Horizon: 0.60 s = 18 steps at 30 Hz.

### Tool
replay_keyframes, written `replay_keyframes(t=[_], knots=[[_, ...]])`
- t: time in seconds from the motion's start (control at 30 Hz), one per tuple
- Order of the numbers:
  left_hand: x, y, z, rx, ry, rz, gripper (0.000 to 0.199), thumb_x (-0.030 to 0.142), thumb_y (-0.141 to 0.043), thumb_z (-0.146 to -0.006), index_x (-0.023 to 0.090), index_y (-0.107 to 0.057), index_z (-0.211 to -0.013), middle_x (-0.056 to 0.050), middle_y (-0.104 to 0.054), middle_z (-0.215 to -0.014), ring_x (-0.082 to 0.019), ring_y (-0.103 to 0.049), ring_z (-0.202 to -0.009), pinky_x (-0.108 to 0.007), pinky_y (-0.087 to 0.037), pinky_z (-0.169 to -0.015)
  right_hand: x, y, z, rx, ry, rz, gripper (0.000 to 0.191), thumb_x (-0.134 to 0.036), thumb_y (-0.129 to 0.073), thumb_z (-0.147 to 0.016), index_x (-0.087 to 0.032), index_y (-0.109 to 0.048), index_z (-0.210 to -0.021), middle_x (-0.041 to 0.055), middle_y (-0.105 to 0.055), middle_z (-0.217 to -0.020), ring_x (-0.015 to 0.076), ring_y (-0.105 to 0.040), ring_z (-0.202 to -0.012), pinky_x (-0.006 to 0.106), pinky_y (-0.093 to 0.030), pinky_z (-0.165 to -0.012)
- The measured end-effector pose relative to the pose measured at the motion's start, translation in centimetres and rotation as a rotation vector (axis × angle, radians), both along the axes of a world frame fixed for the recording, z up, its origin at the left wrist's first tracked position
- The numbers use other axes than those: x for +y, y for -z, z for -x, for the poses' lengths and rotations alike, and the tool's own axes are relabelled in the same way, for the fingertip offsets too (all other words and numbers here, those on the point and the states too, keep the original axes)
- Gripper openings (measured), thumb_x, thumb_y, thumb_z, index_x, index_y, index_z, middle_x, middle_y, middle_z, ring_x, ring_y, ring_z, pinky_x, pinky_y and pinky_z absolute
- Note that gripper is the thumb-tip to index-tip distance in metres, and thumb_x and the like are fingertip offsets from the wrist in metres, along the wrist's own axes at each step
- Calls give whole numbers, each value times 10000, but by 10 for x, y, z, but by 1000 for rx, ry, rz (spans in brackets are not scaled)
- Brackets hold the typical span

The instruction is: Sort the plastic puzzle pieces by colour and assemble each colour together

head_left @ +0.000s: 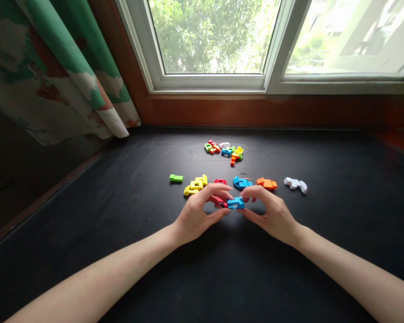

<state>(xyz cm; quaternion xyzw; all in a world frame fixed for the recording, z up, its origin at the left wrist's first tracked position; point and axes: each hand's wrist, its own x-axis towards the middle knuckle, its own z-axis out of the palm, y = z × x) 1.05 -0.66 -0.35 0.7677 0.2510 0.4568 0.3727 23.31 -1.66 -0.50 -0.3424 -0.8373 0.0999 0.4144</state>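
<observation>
A blue plastic piece (236, 203) is held between both hands, above the black tabletop. My left hand (202, 211) grips its left end between thumb and fingers, and my right hand (271, 213) pinches its right end. Red pieces (220, 181) lie just beyond my left hand, partly hidden by its fingers. Yellow pieces (197, 184) are grouped to their left, with a green piece (176, 178) farther left. Beyond my right hand are blue pieces (242, 182) and orange pieces (267, 183); white pieces (295, 183) lie farther right.
A mixed pile of coloured pieces (226, 152) sits farther back on the black tabletop (202, 287). Behind the table is a white-framed window (208, 84). A green and white patterned curtain (87, 80) hangs at the left, reaching the table's back left edge.
</observation>
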Motion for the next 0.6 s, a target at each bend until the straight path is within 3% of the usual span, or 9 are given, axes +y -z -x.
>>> replay_keyframes(t=[0.23,0.6], knots=[[1,1,1,8,5,-33,416,64,-680,-852,201,-552,-1224,-57,-693,-1051,-156,-684,-969,-225,-564,-769,-1,-1,-3,-46,-22,23,165,-267,-619,-936,-210,-556,-1077,64,-683,-935,188,-650,-791,301,-557,-742],[0,-2,1,50,-30,-32,378,80,-684,-835,185,-576,-1181,-77,-701,-1064,-181,-684,-975,-248,-569,-747,-2,-4,-1,-28,-19,7,119,-228,-601,-932,-222,-561,-1044,56,-683,-909,188,-645,-773,297,-552,-707]])
